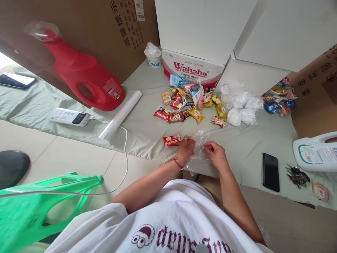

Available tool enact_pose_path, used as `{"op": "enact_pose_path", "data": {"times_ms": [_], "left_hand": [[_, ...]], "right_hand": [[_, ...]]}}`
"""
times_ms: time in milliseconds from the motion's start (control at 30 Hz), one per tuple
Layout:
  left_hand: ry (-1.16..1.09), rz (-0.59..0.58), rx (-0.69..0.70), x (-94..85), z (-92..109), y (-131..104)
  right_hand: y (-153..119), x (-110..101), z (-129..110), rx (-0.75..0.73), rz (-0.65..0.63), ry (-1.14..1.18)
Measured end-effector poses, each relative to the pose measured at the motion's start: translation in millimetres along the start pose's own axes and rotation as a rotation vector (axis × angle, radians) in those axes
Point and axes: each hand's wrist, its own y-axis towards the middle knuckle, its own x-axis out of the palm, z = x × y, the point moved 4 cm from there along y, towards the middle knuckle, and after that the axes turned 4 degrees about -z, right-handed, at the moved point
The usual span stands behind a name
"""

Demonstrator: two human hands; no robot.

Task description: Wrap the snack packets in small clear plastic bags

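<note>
Between my two hands stretches a thin clear plastic bag (200, 142), crumpled and hanging over the front edge of the cloth-covered surface. My left hand (186, 149), with a red cord at the wrist, pinches its left side. Pinched fingers of my right hand (213, 153) hold its right side. Just left of my left hand lies a red-wrapped snack (171, 141), flat on the cloth. Beyond both hands is a pile of wrapped snacks, among them a yellow packet (197, 115) and a red packet (179, 102). Several knotted clear bags (240, 103) sit right of the pile.
A red jug (86, 77), a plastic film roll (121, 114) and a power bank (70, 117) with its cable are at left. A paper cup (153, 58) stands by the Wahaha box (192, 68). A phone (271, 172), keys (297, 176) and a white bottle (316, 153) are at right. A green stool (50, 200) stands below.
</note>
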Motion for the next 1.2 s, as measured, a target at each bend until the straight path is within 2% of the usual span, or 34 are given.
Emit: {"op": "enact_pose_path", "data": {"times_ms": [167,200,300,367,467,567,733,967,1200], "left_hand": [[0.234,-0.172,0.08,-1.6,5.6,-3.0],[0.26,-0.173,0.085,-3.0,6.2,-2.3],[0.28,-0.072,0.131,-8.0,8.6,2.0],[0.266,-0.021,0.17,-8.8,9.9,5.0],[0.271,-0.022,0.186,-8.7,10.8,9.3],[0.323,0.003,0.192,-14.6,12.5,14.0],[0.415,0.04,0.175,-27.2,15.1,23.8],[0.258,0.104,0.06,-33.2,17.5,31.9],[0.344,0.168,0.127,-31.1,16.1,50.7]], "right_hand": [[0.2,-11.6,5.8,0.027,0.018,0.091],[0.5,-15.4,6.3,0.025,0.037,0.096],[0.4,-21.2,5.9,0.007,0.073,0.079],[-0.3,-16.9,5.7,0.007,0.014,0.065],[-1.4,-7.0,7.5,0.029,-0.095,0.089],[-1.5,-9.5,8.9,0.034,-0.048,0.169],[-2.9,-27.7,9.5,0.064,0.016,0.298],[-13.3,-57.9,17.2,0.135,0.089,0.462],[-32.1,-88.8,50.8,0.202,0.172,0.393]]}}
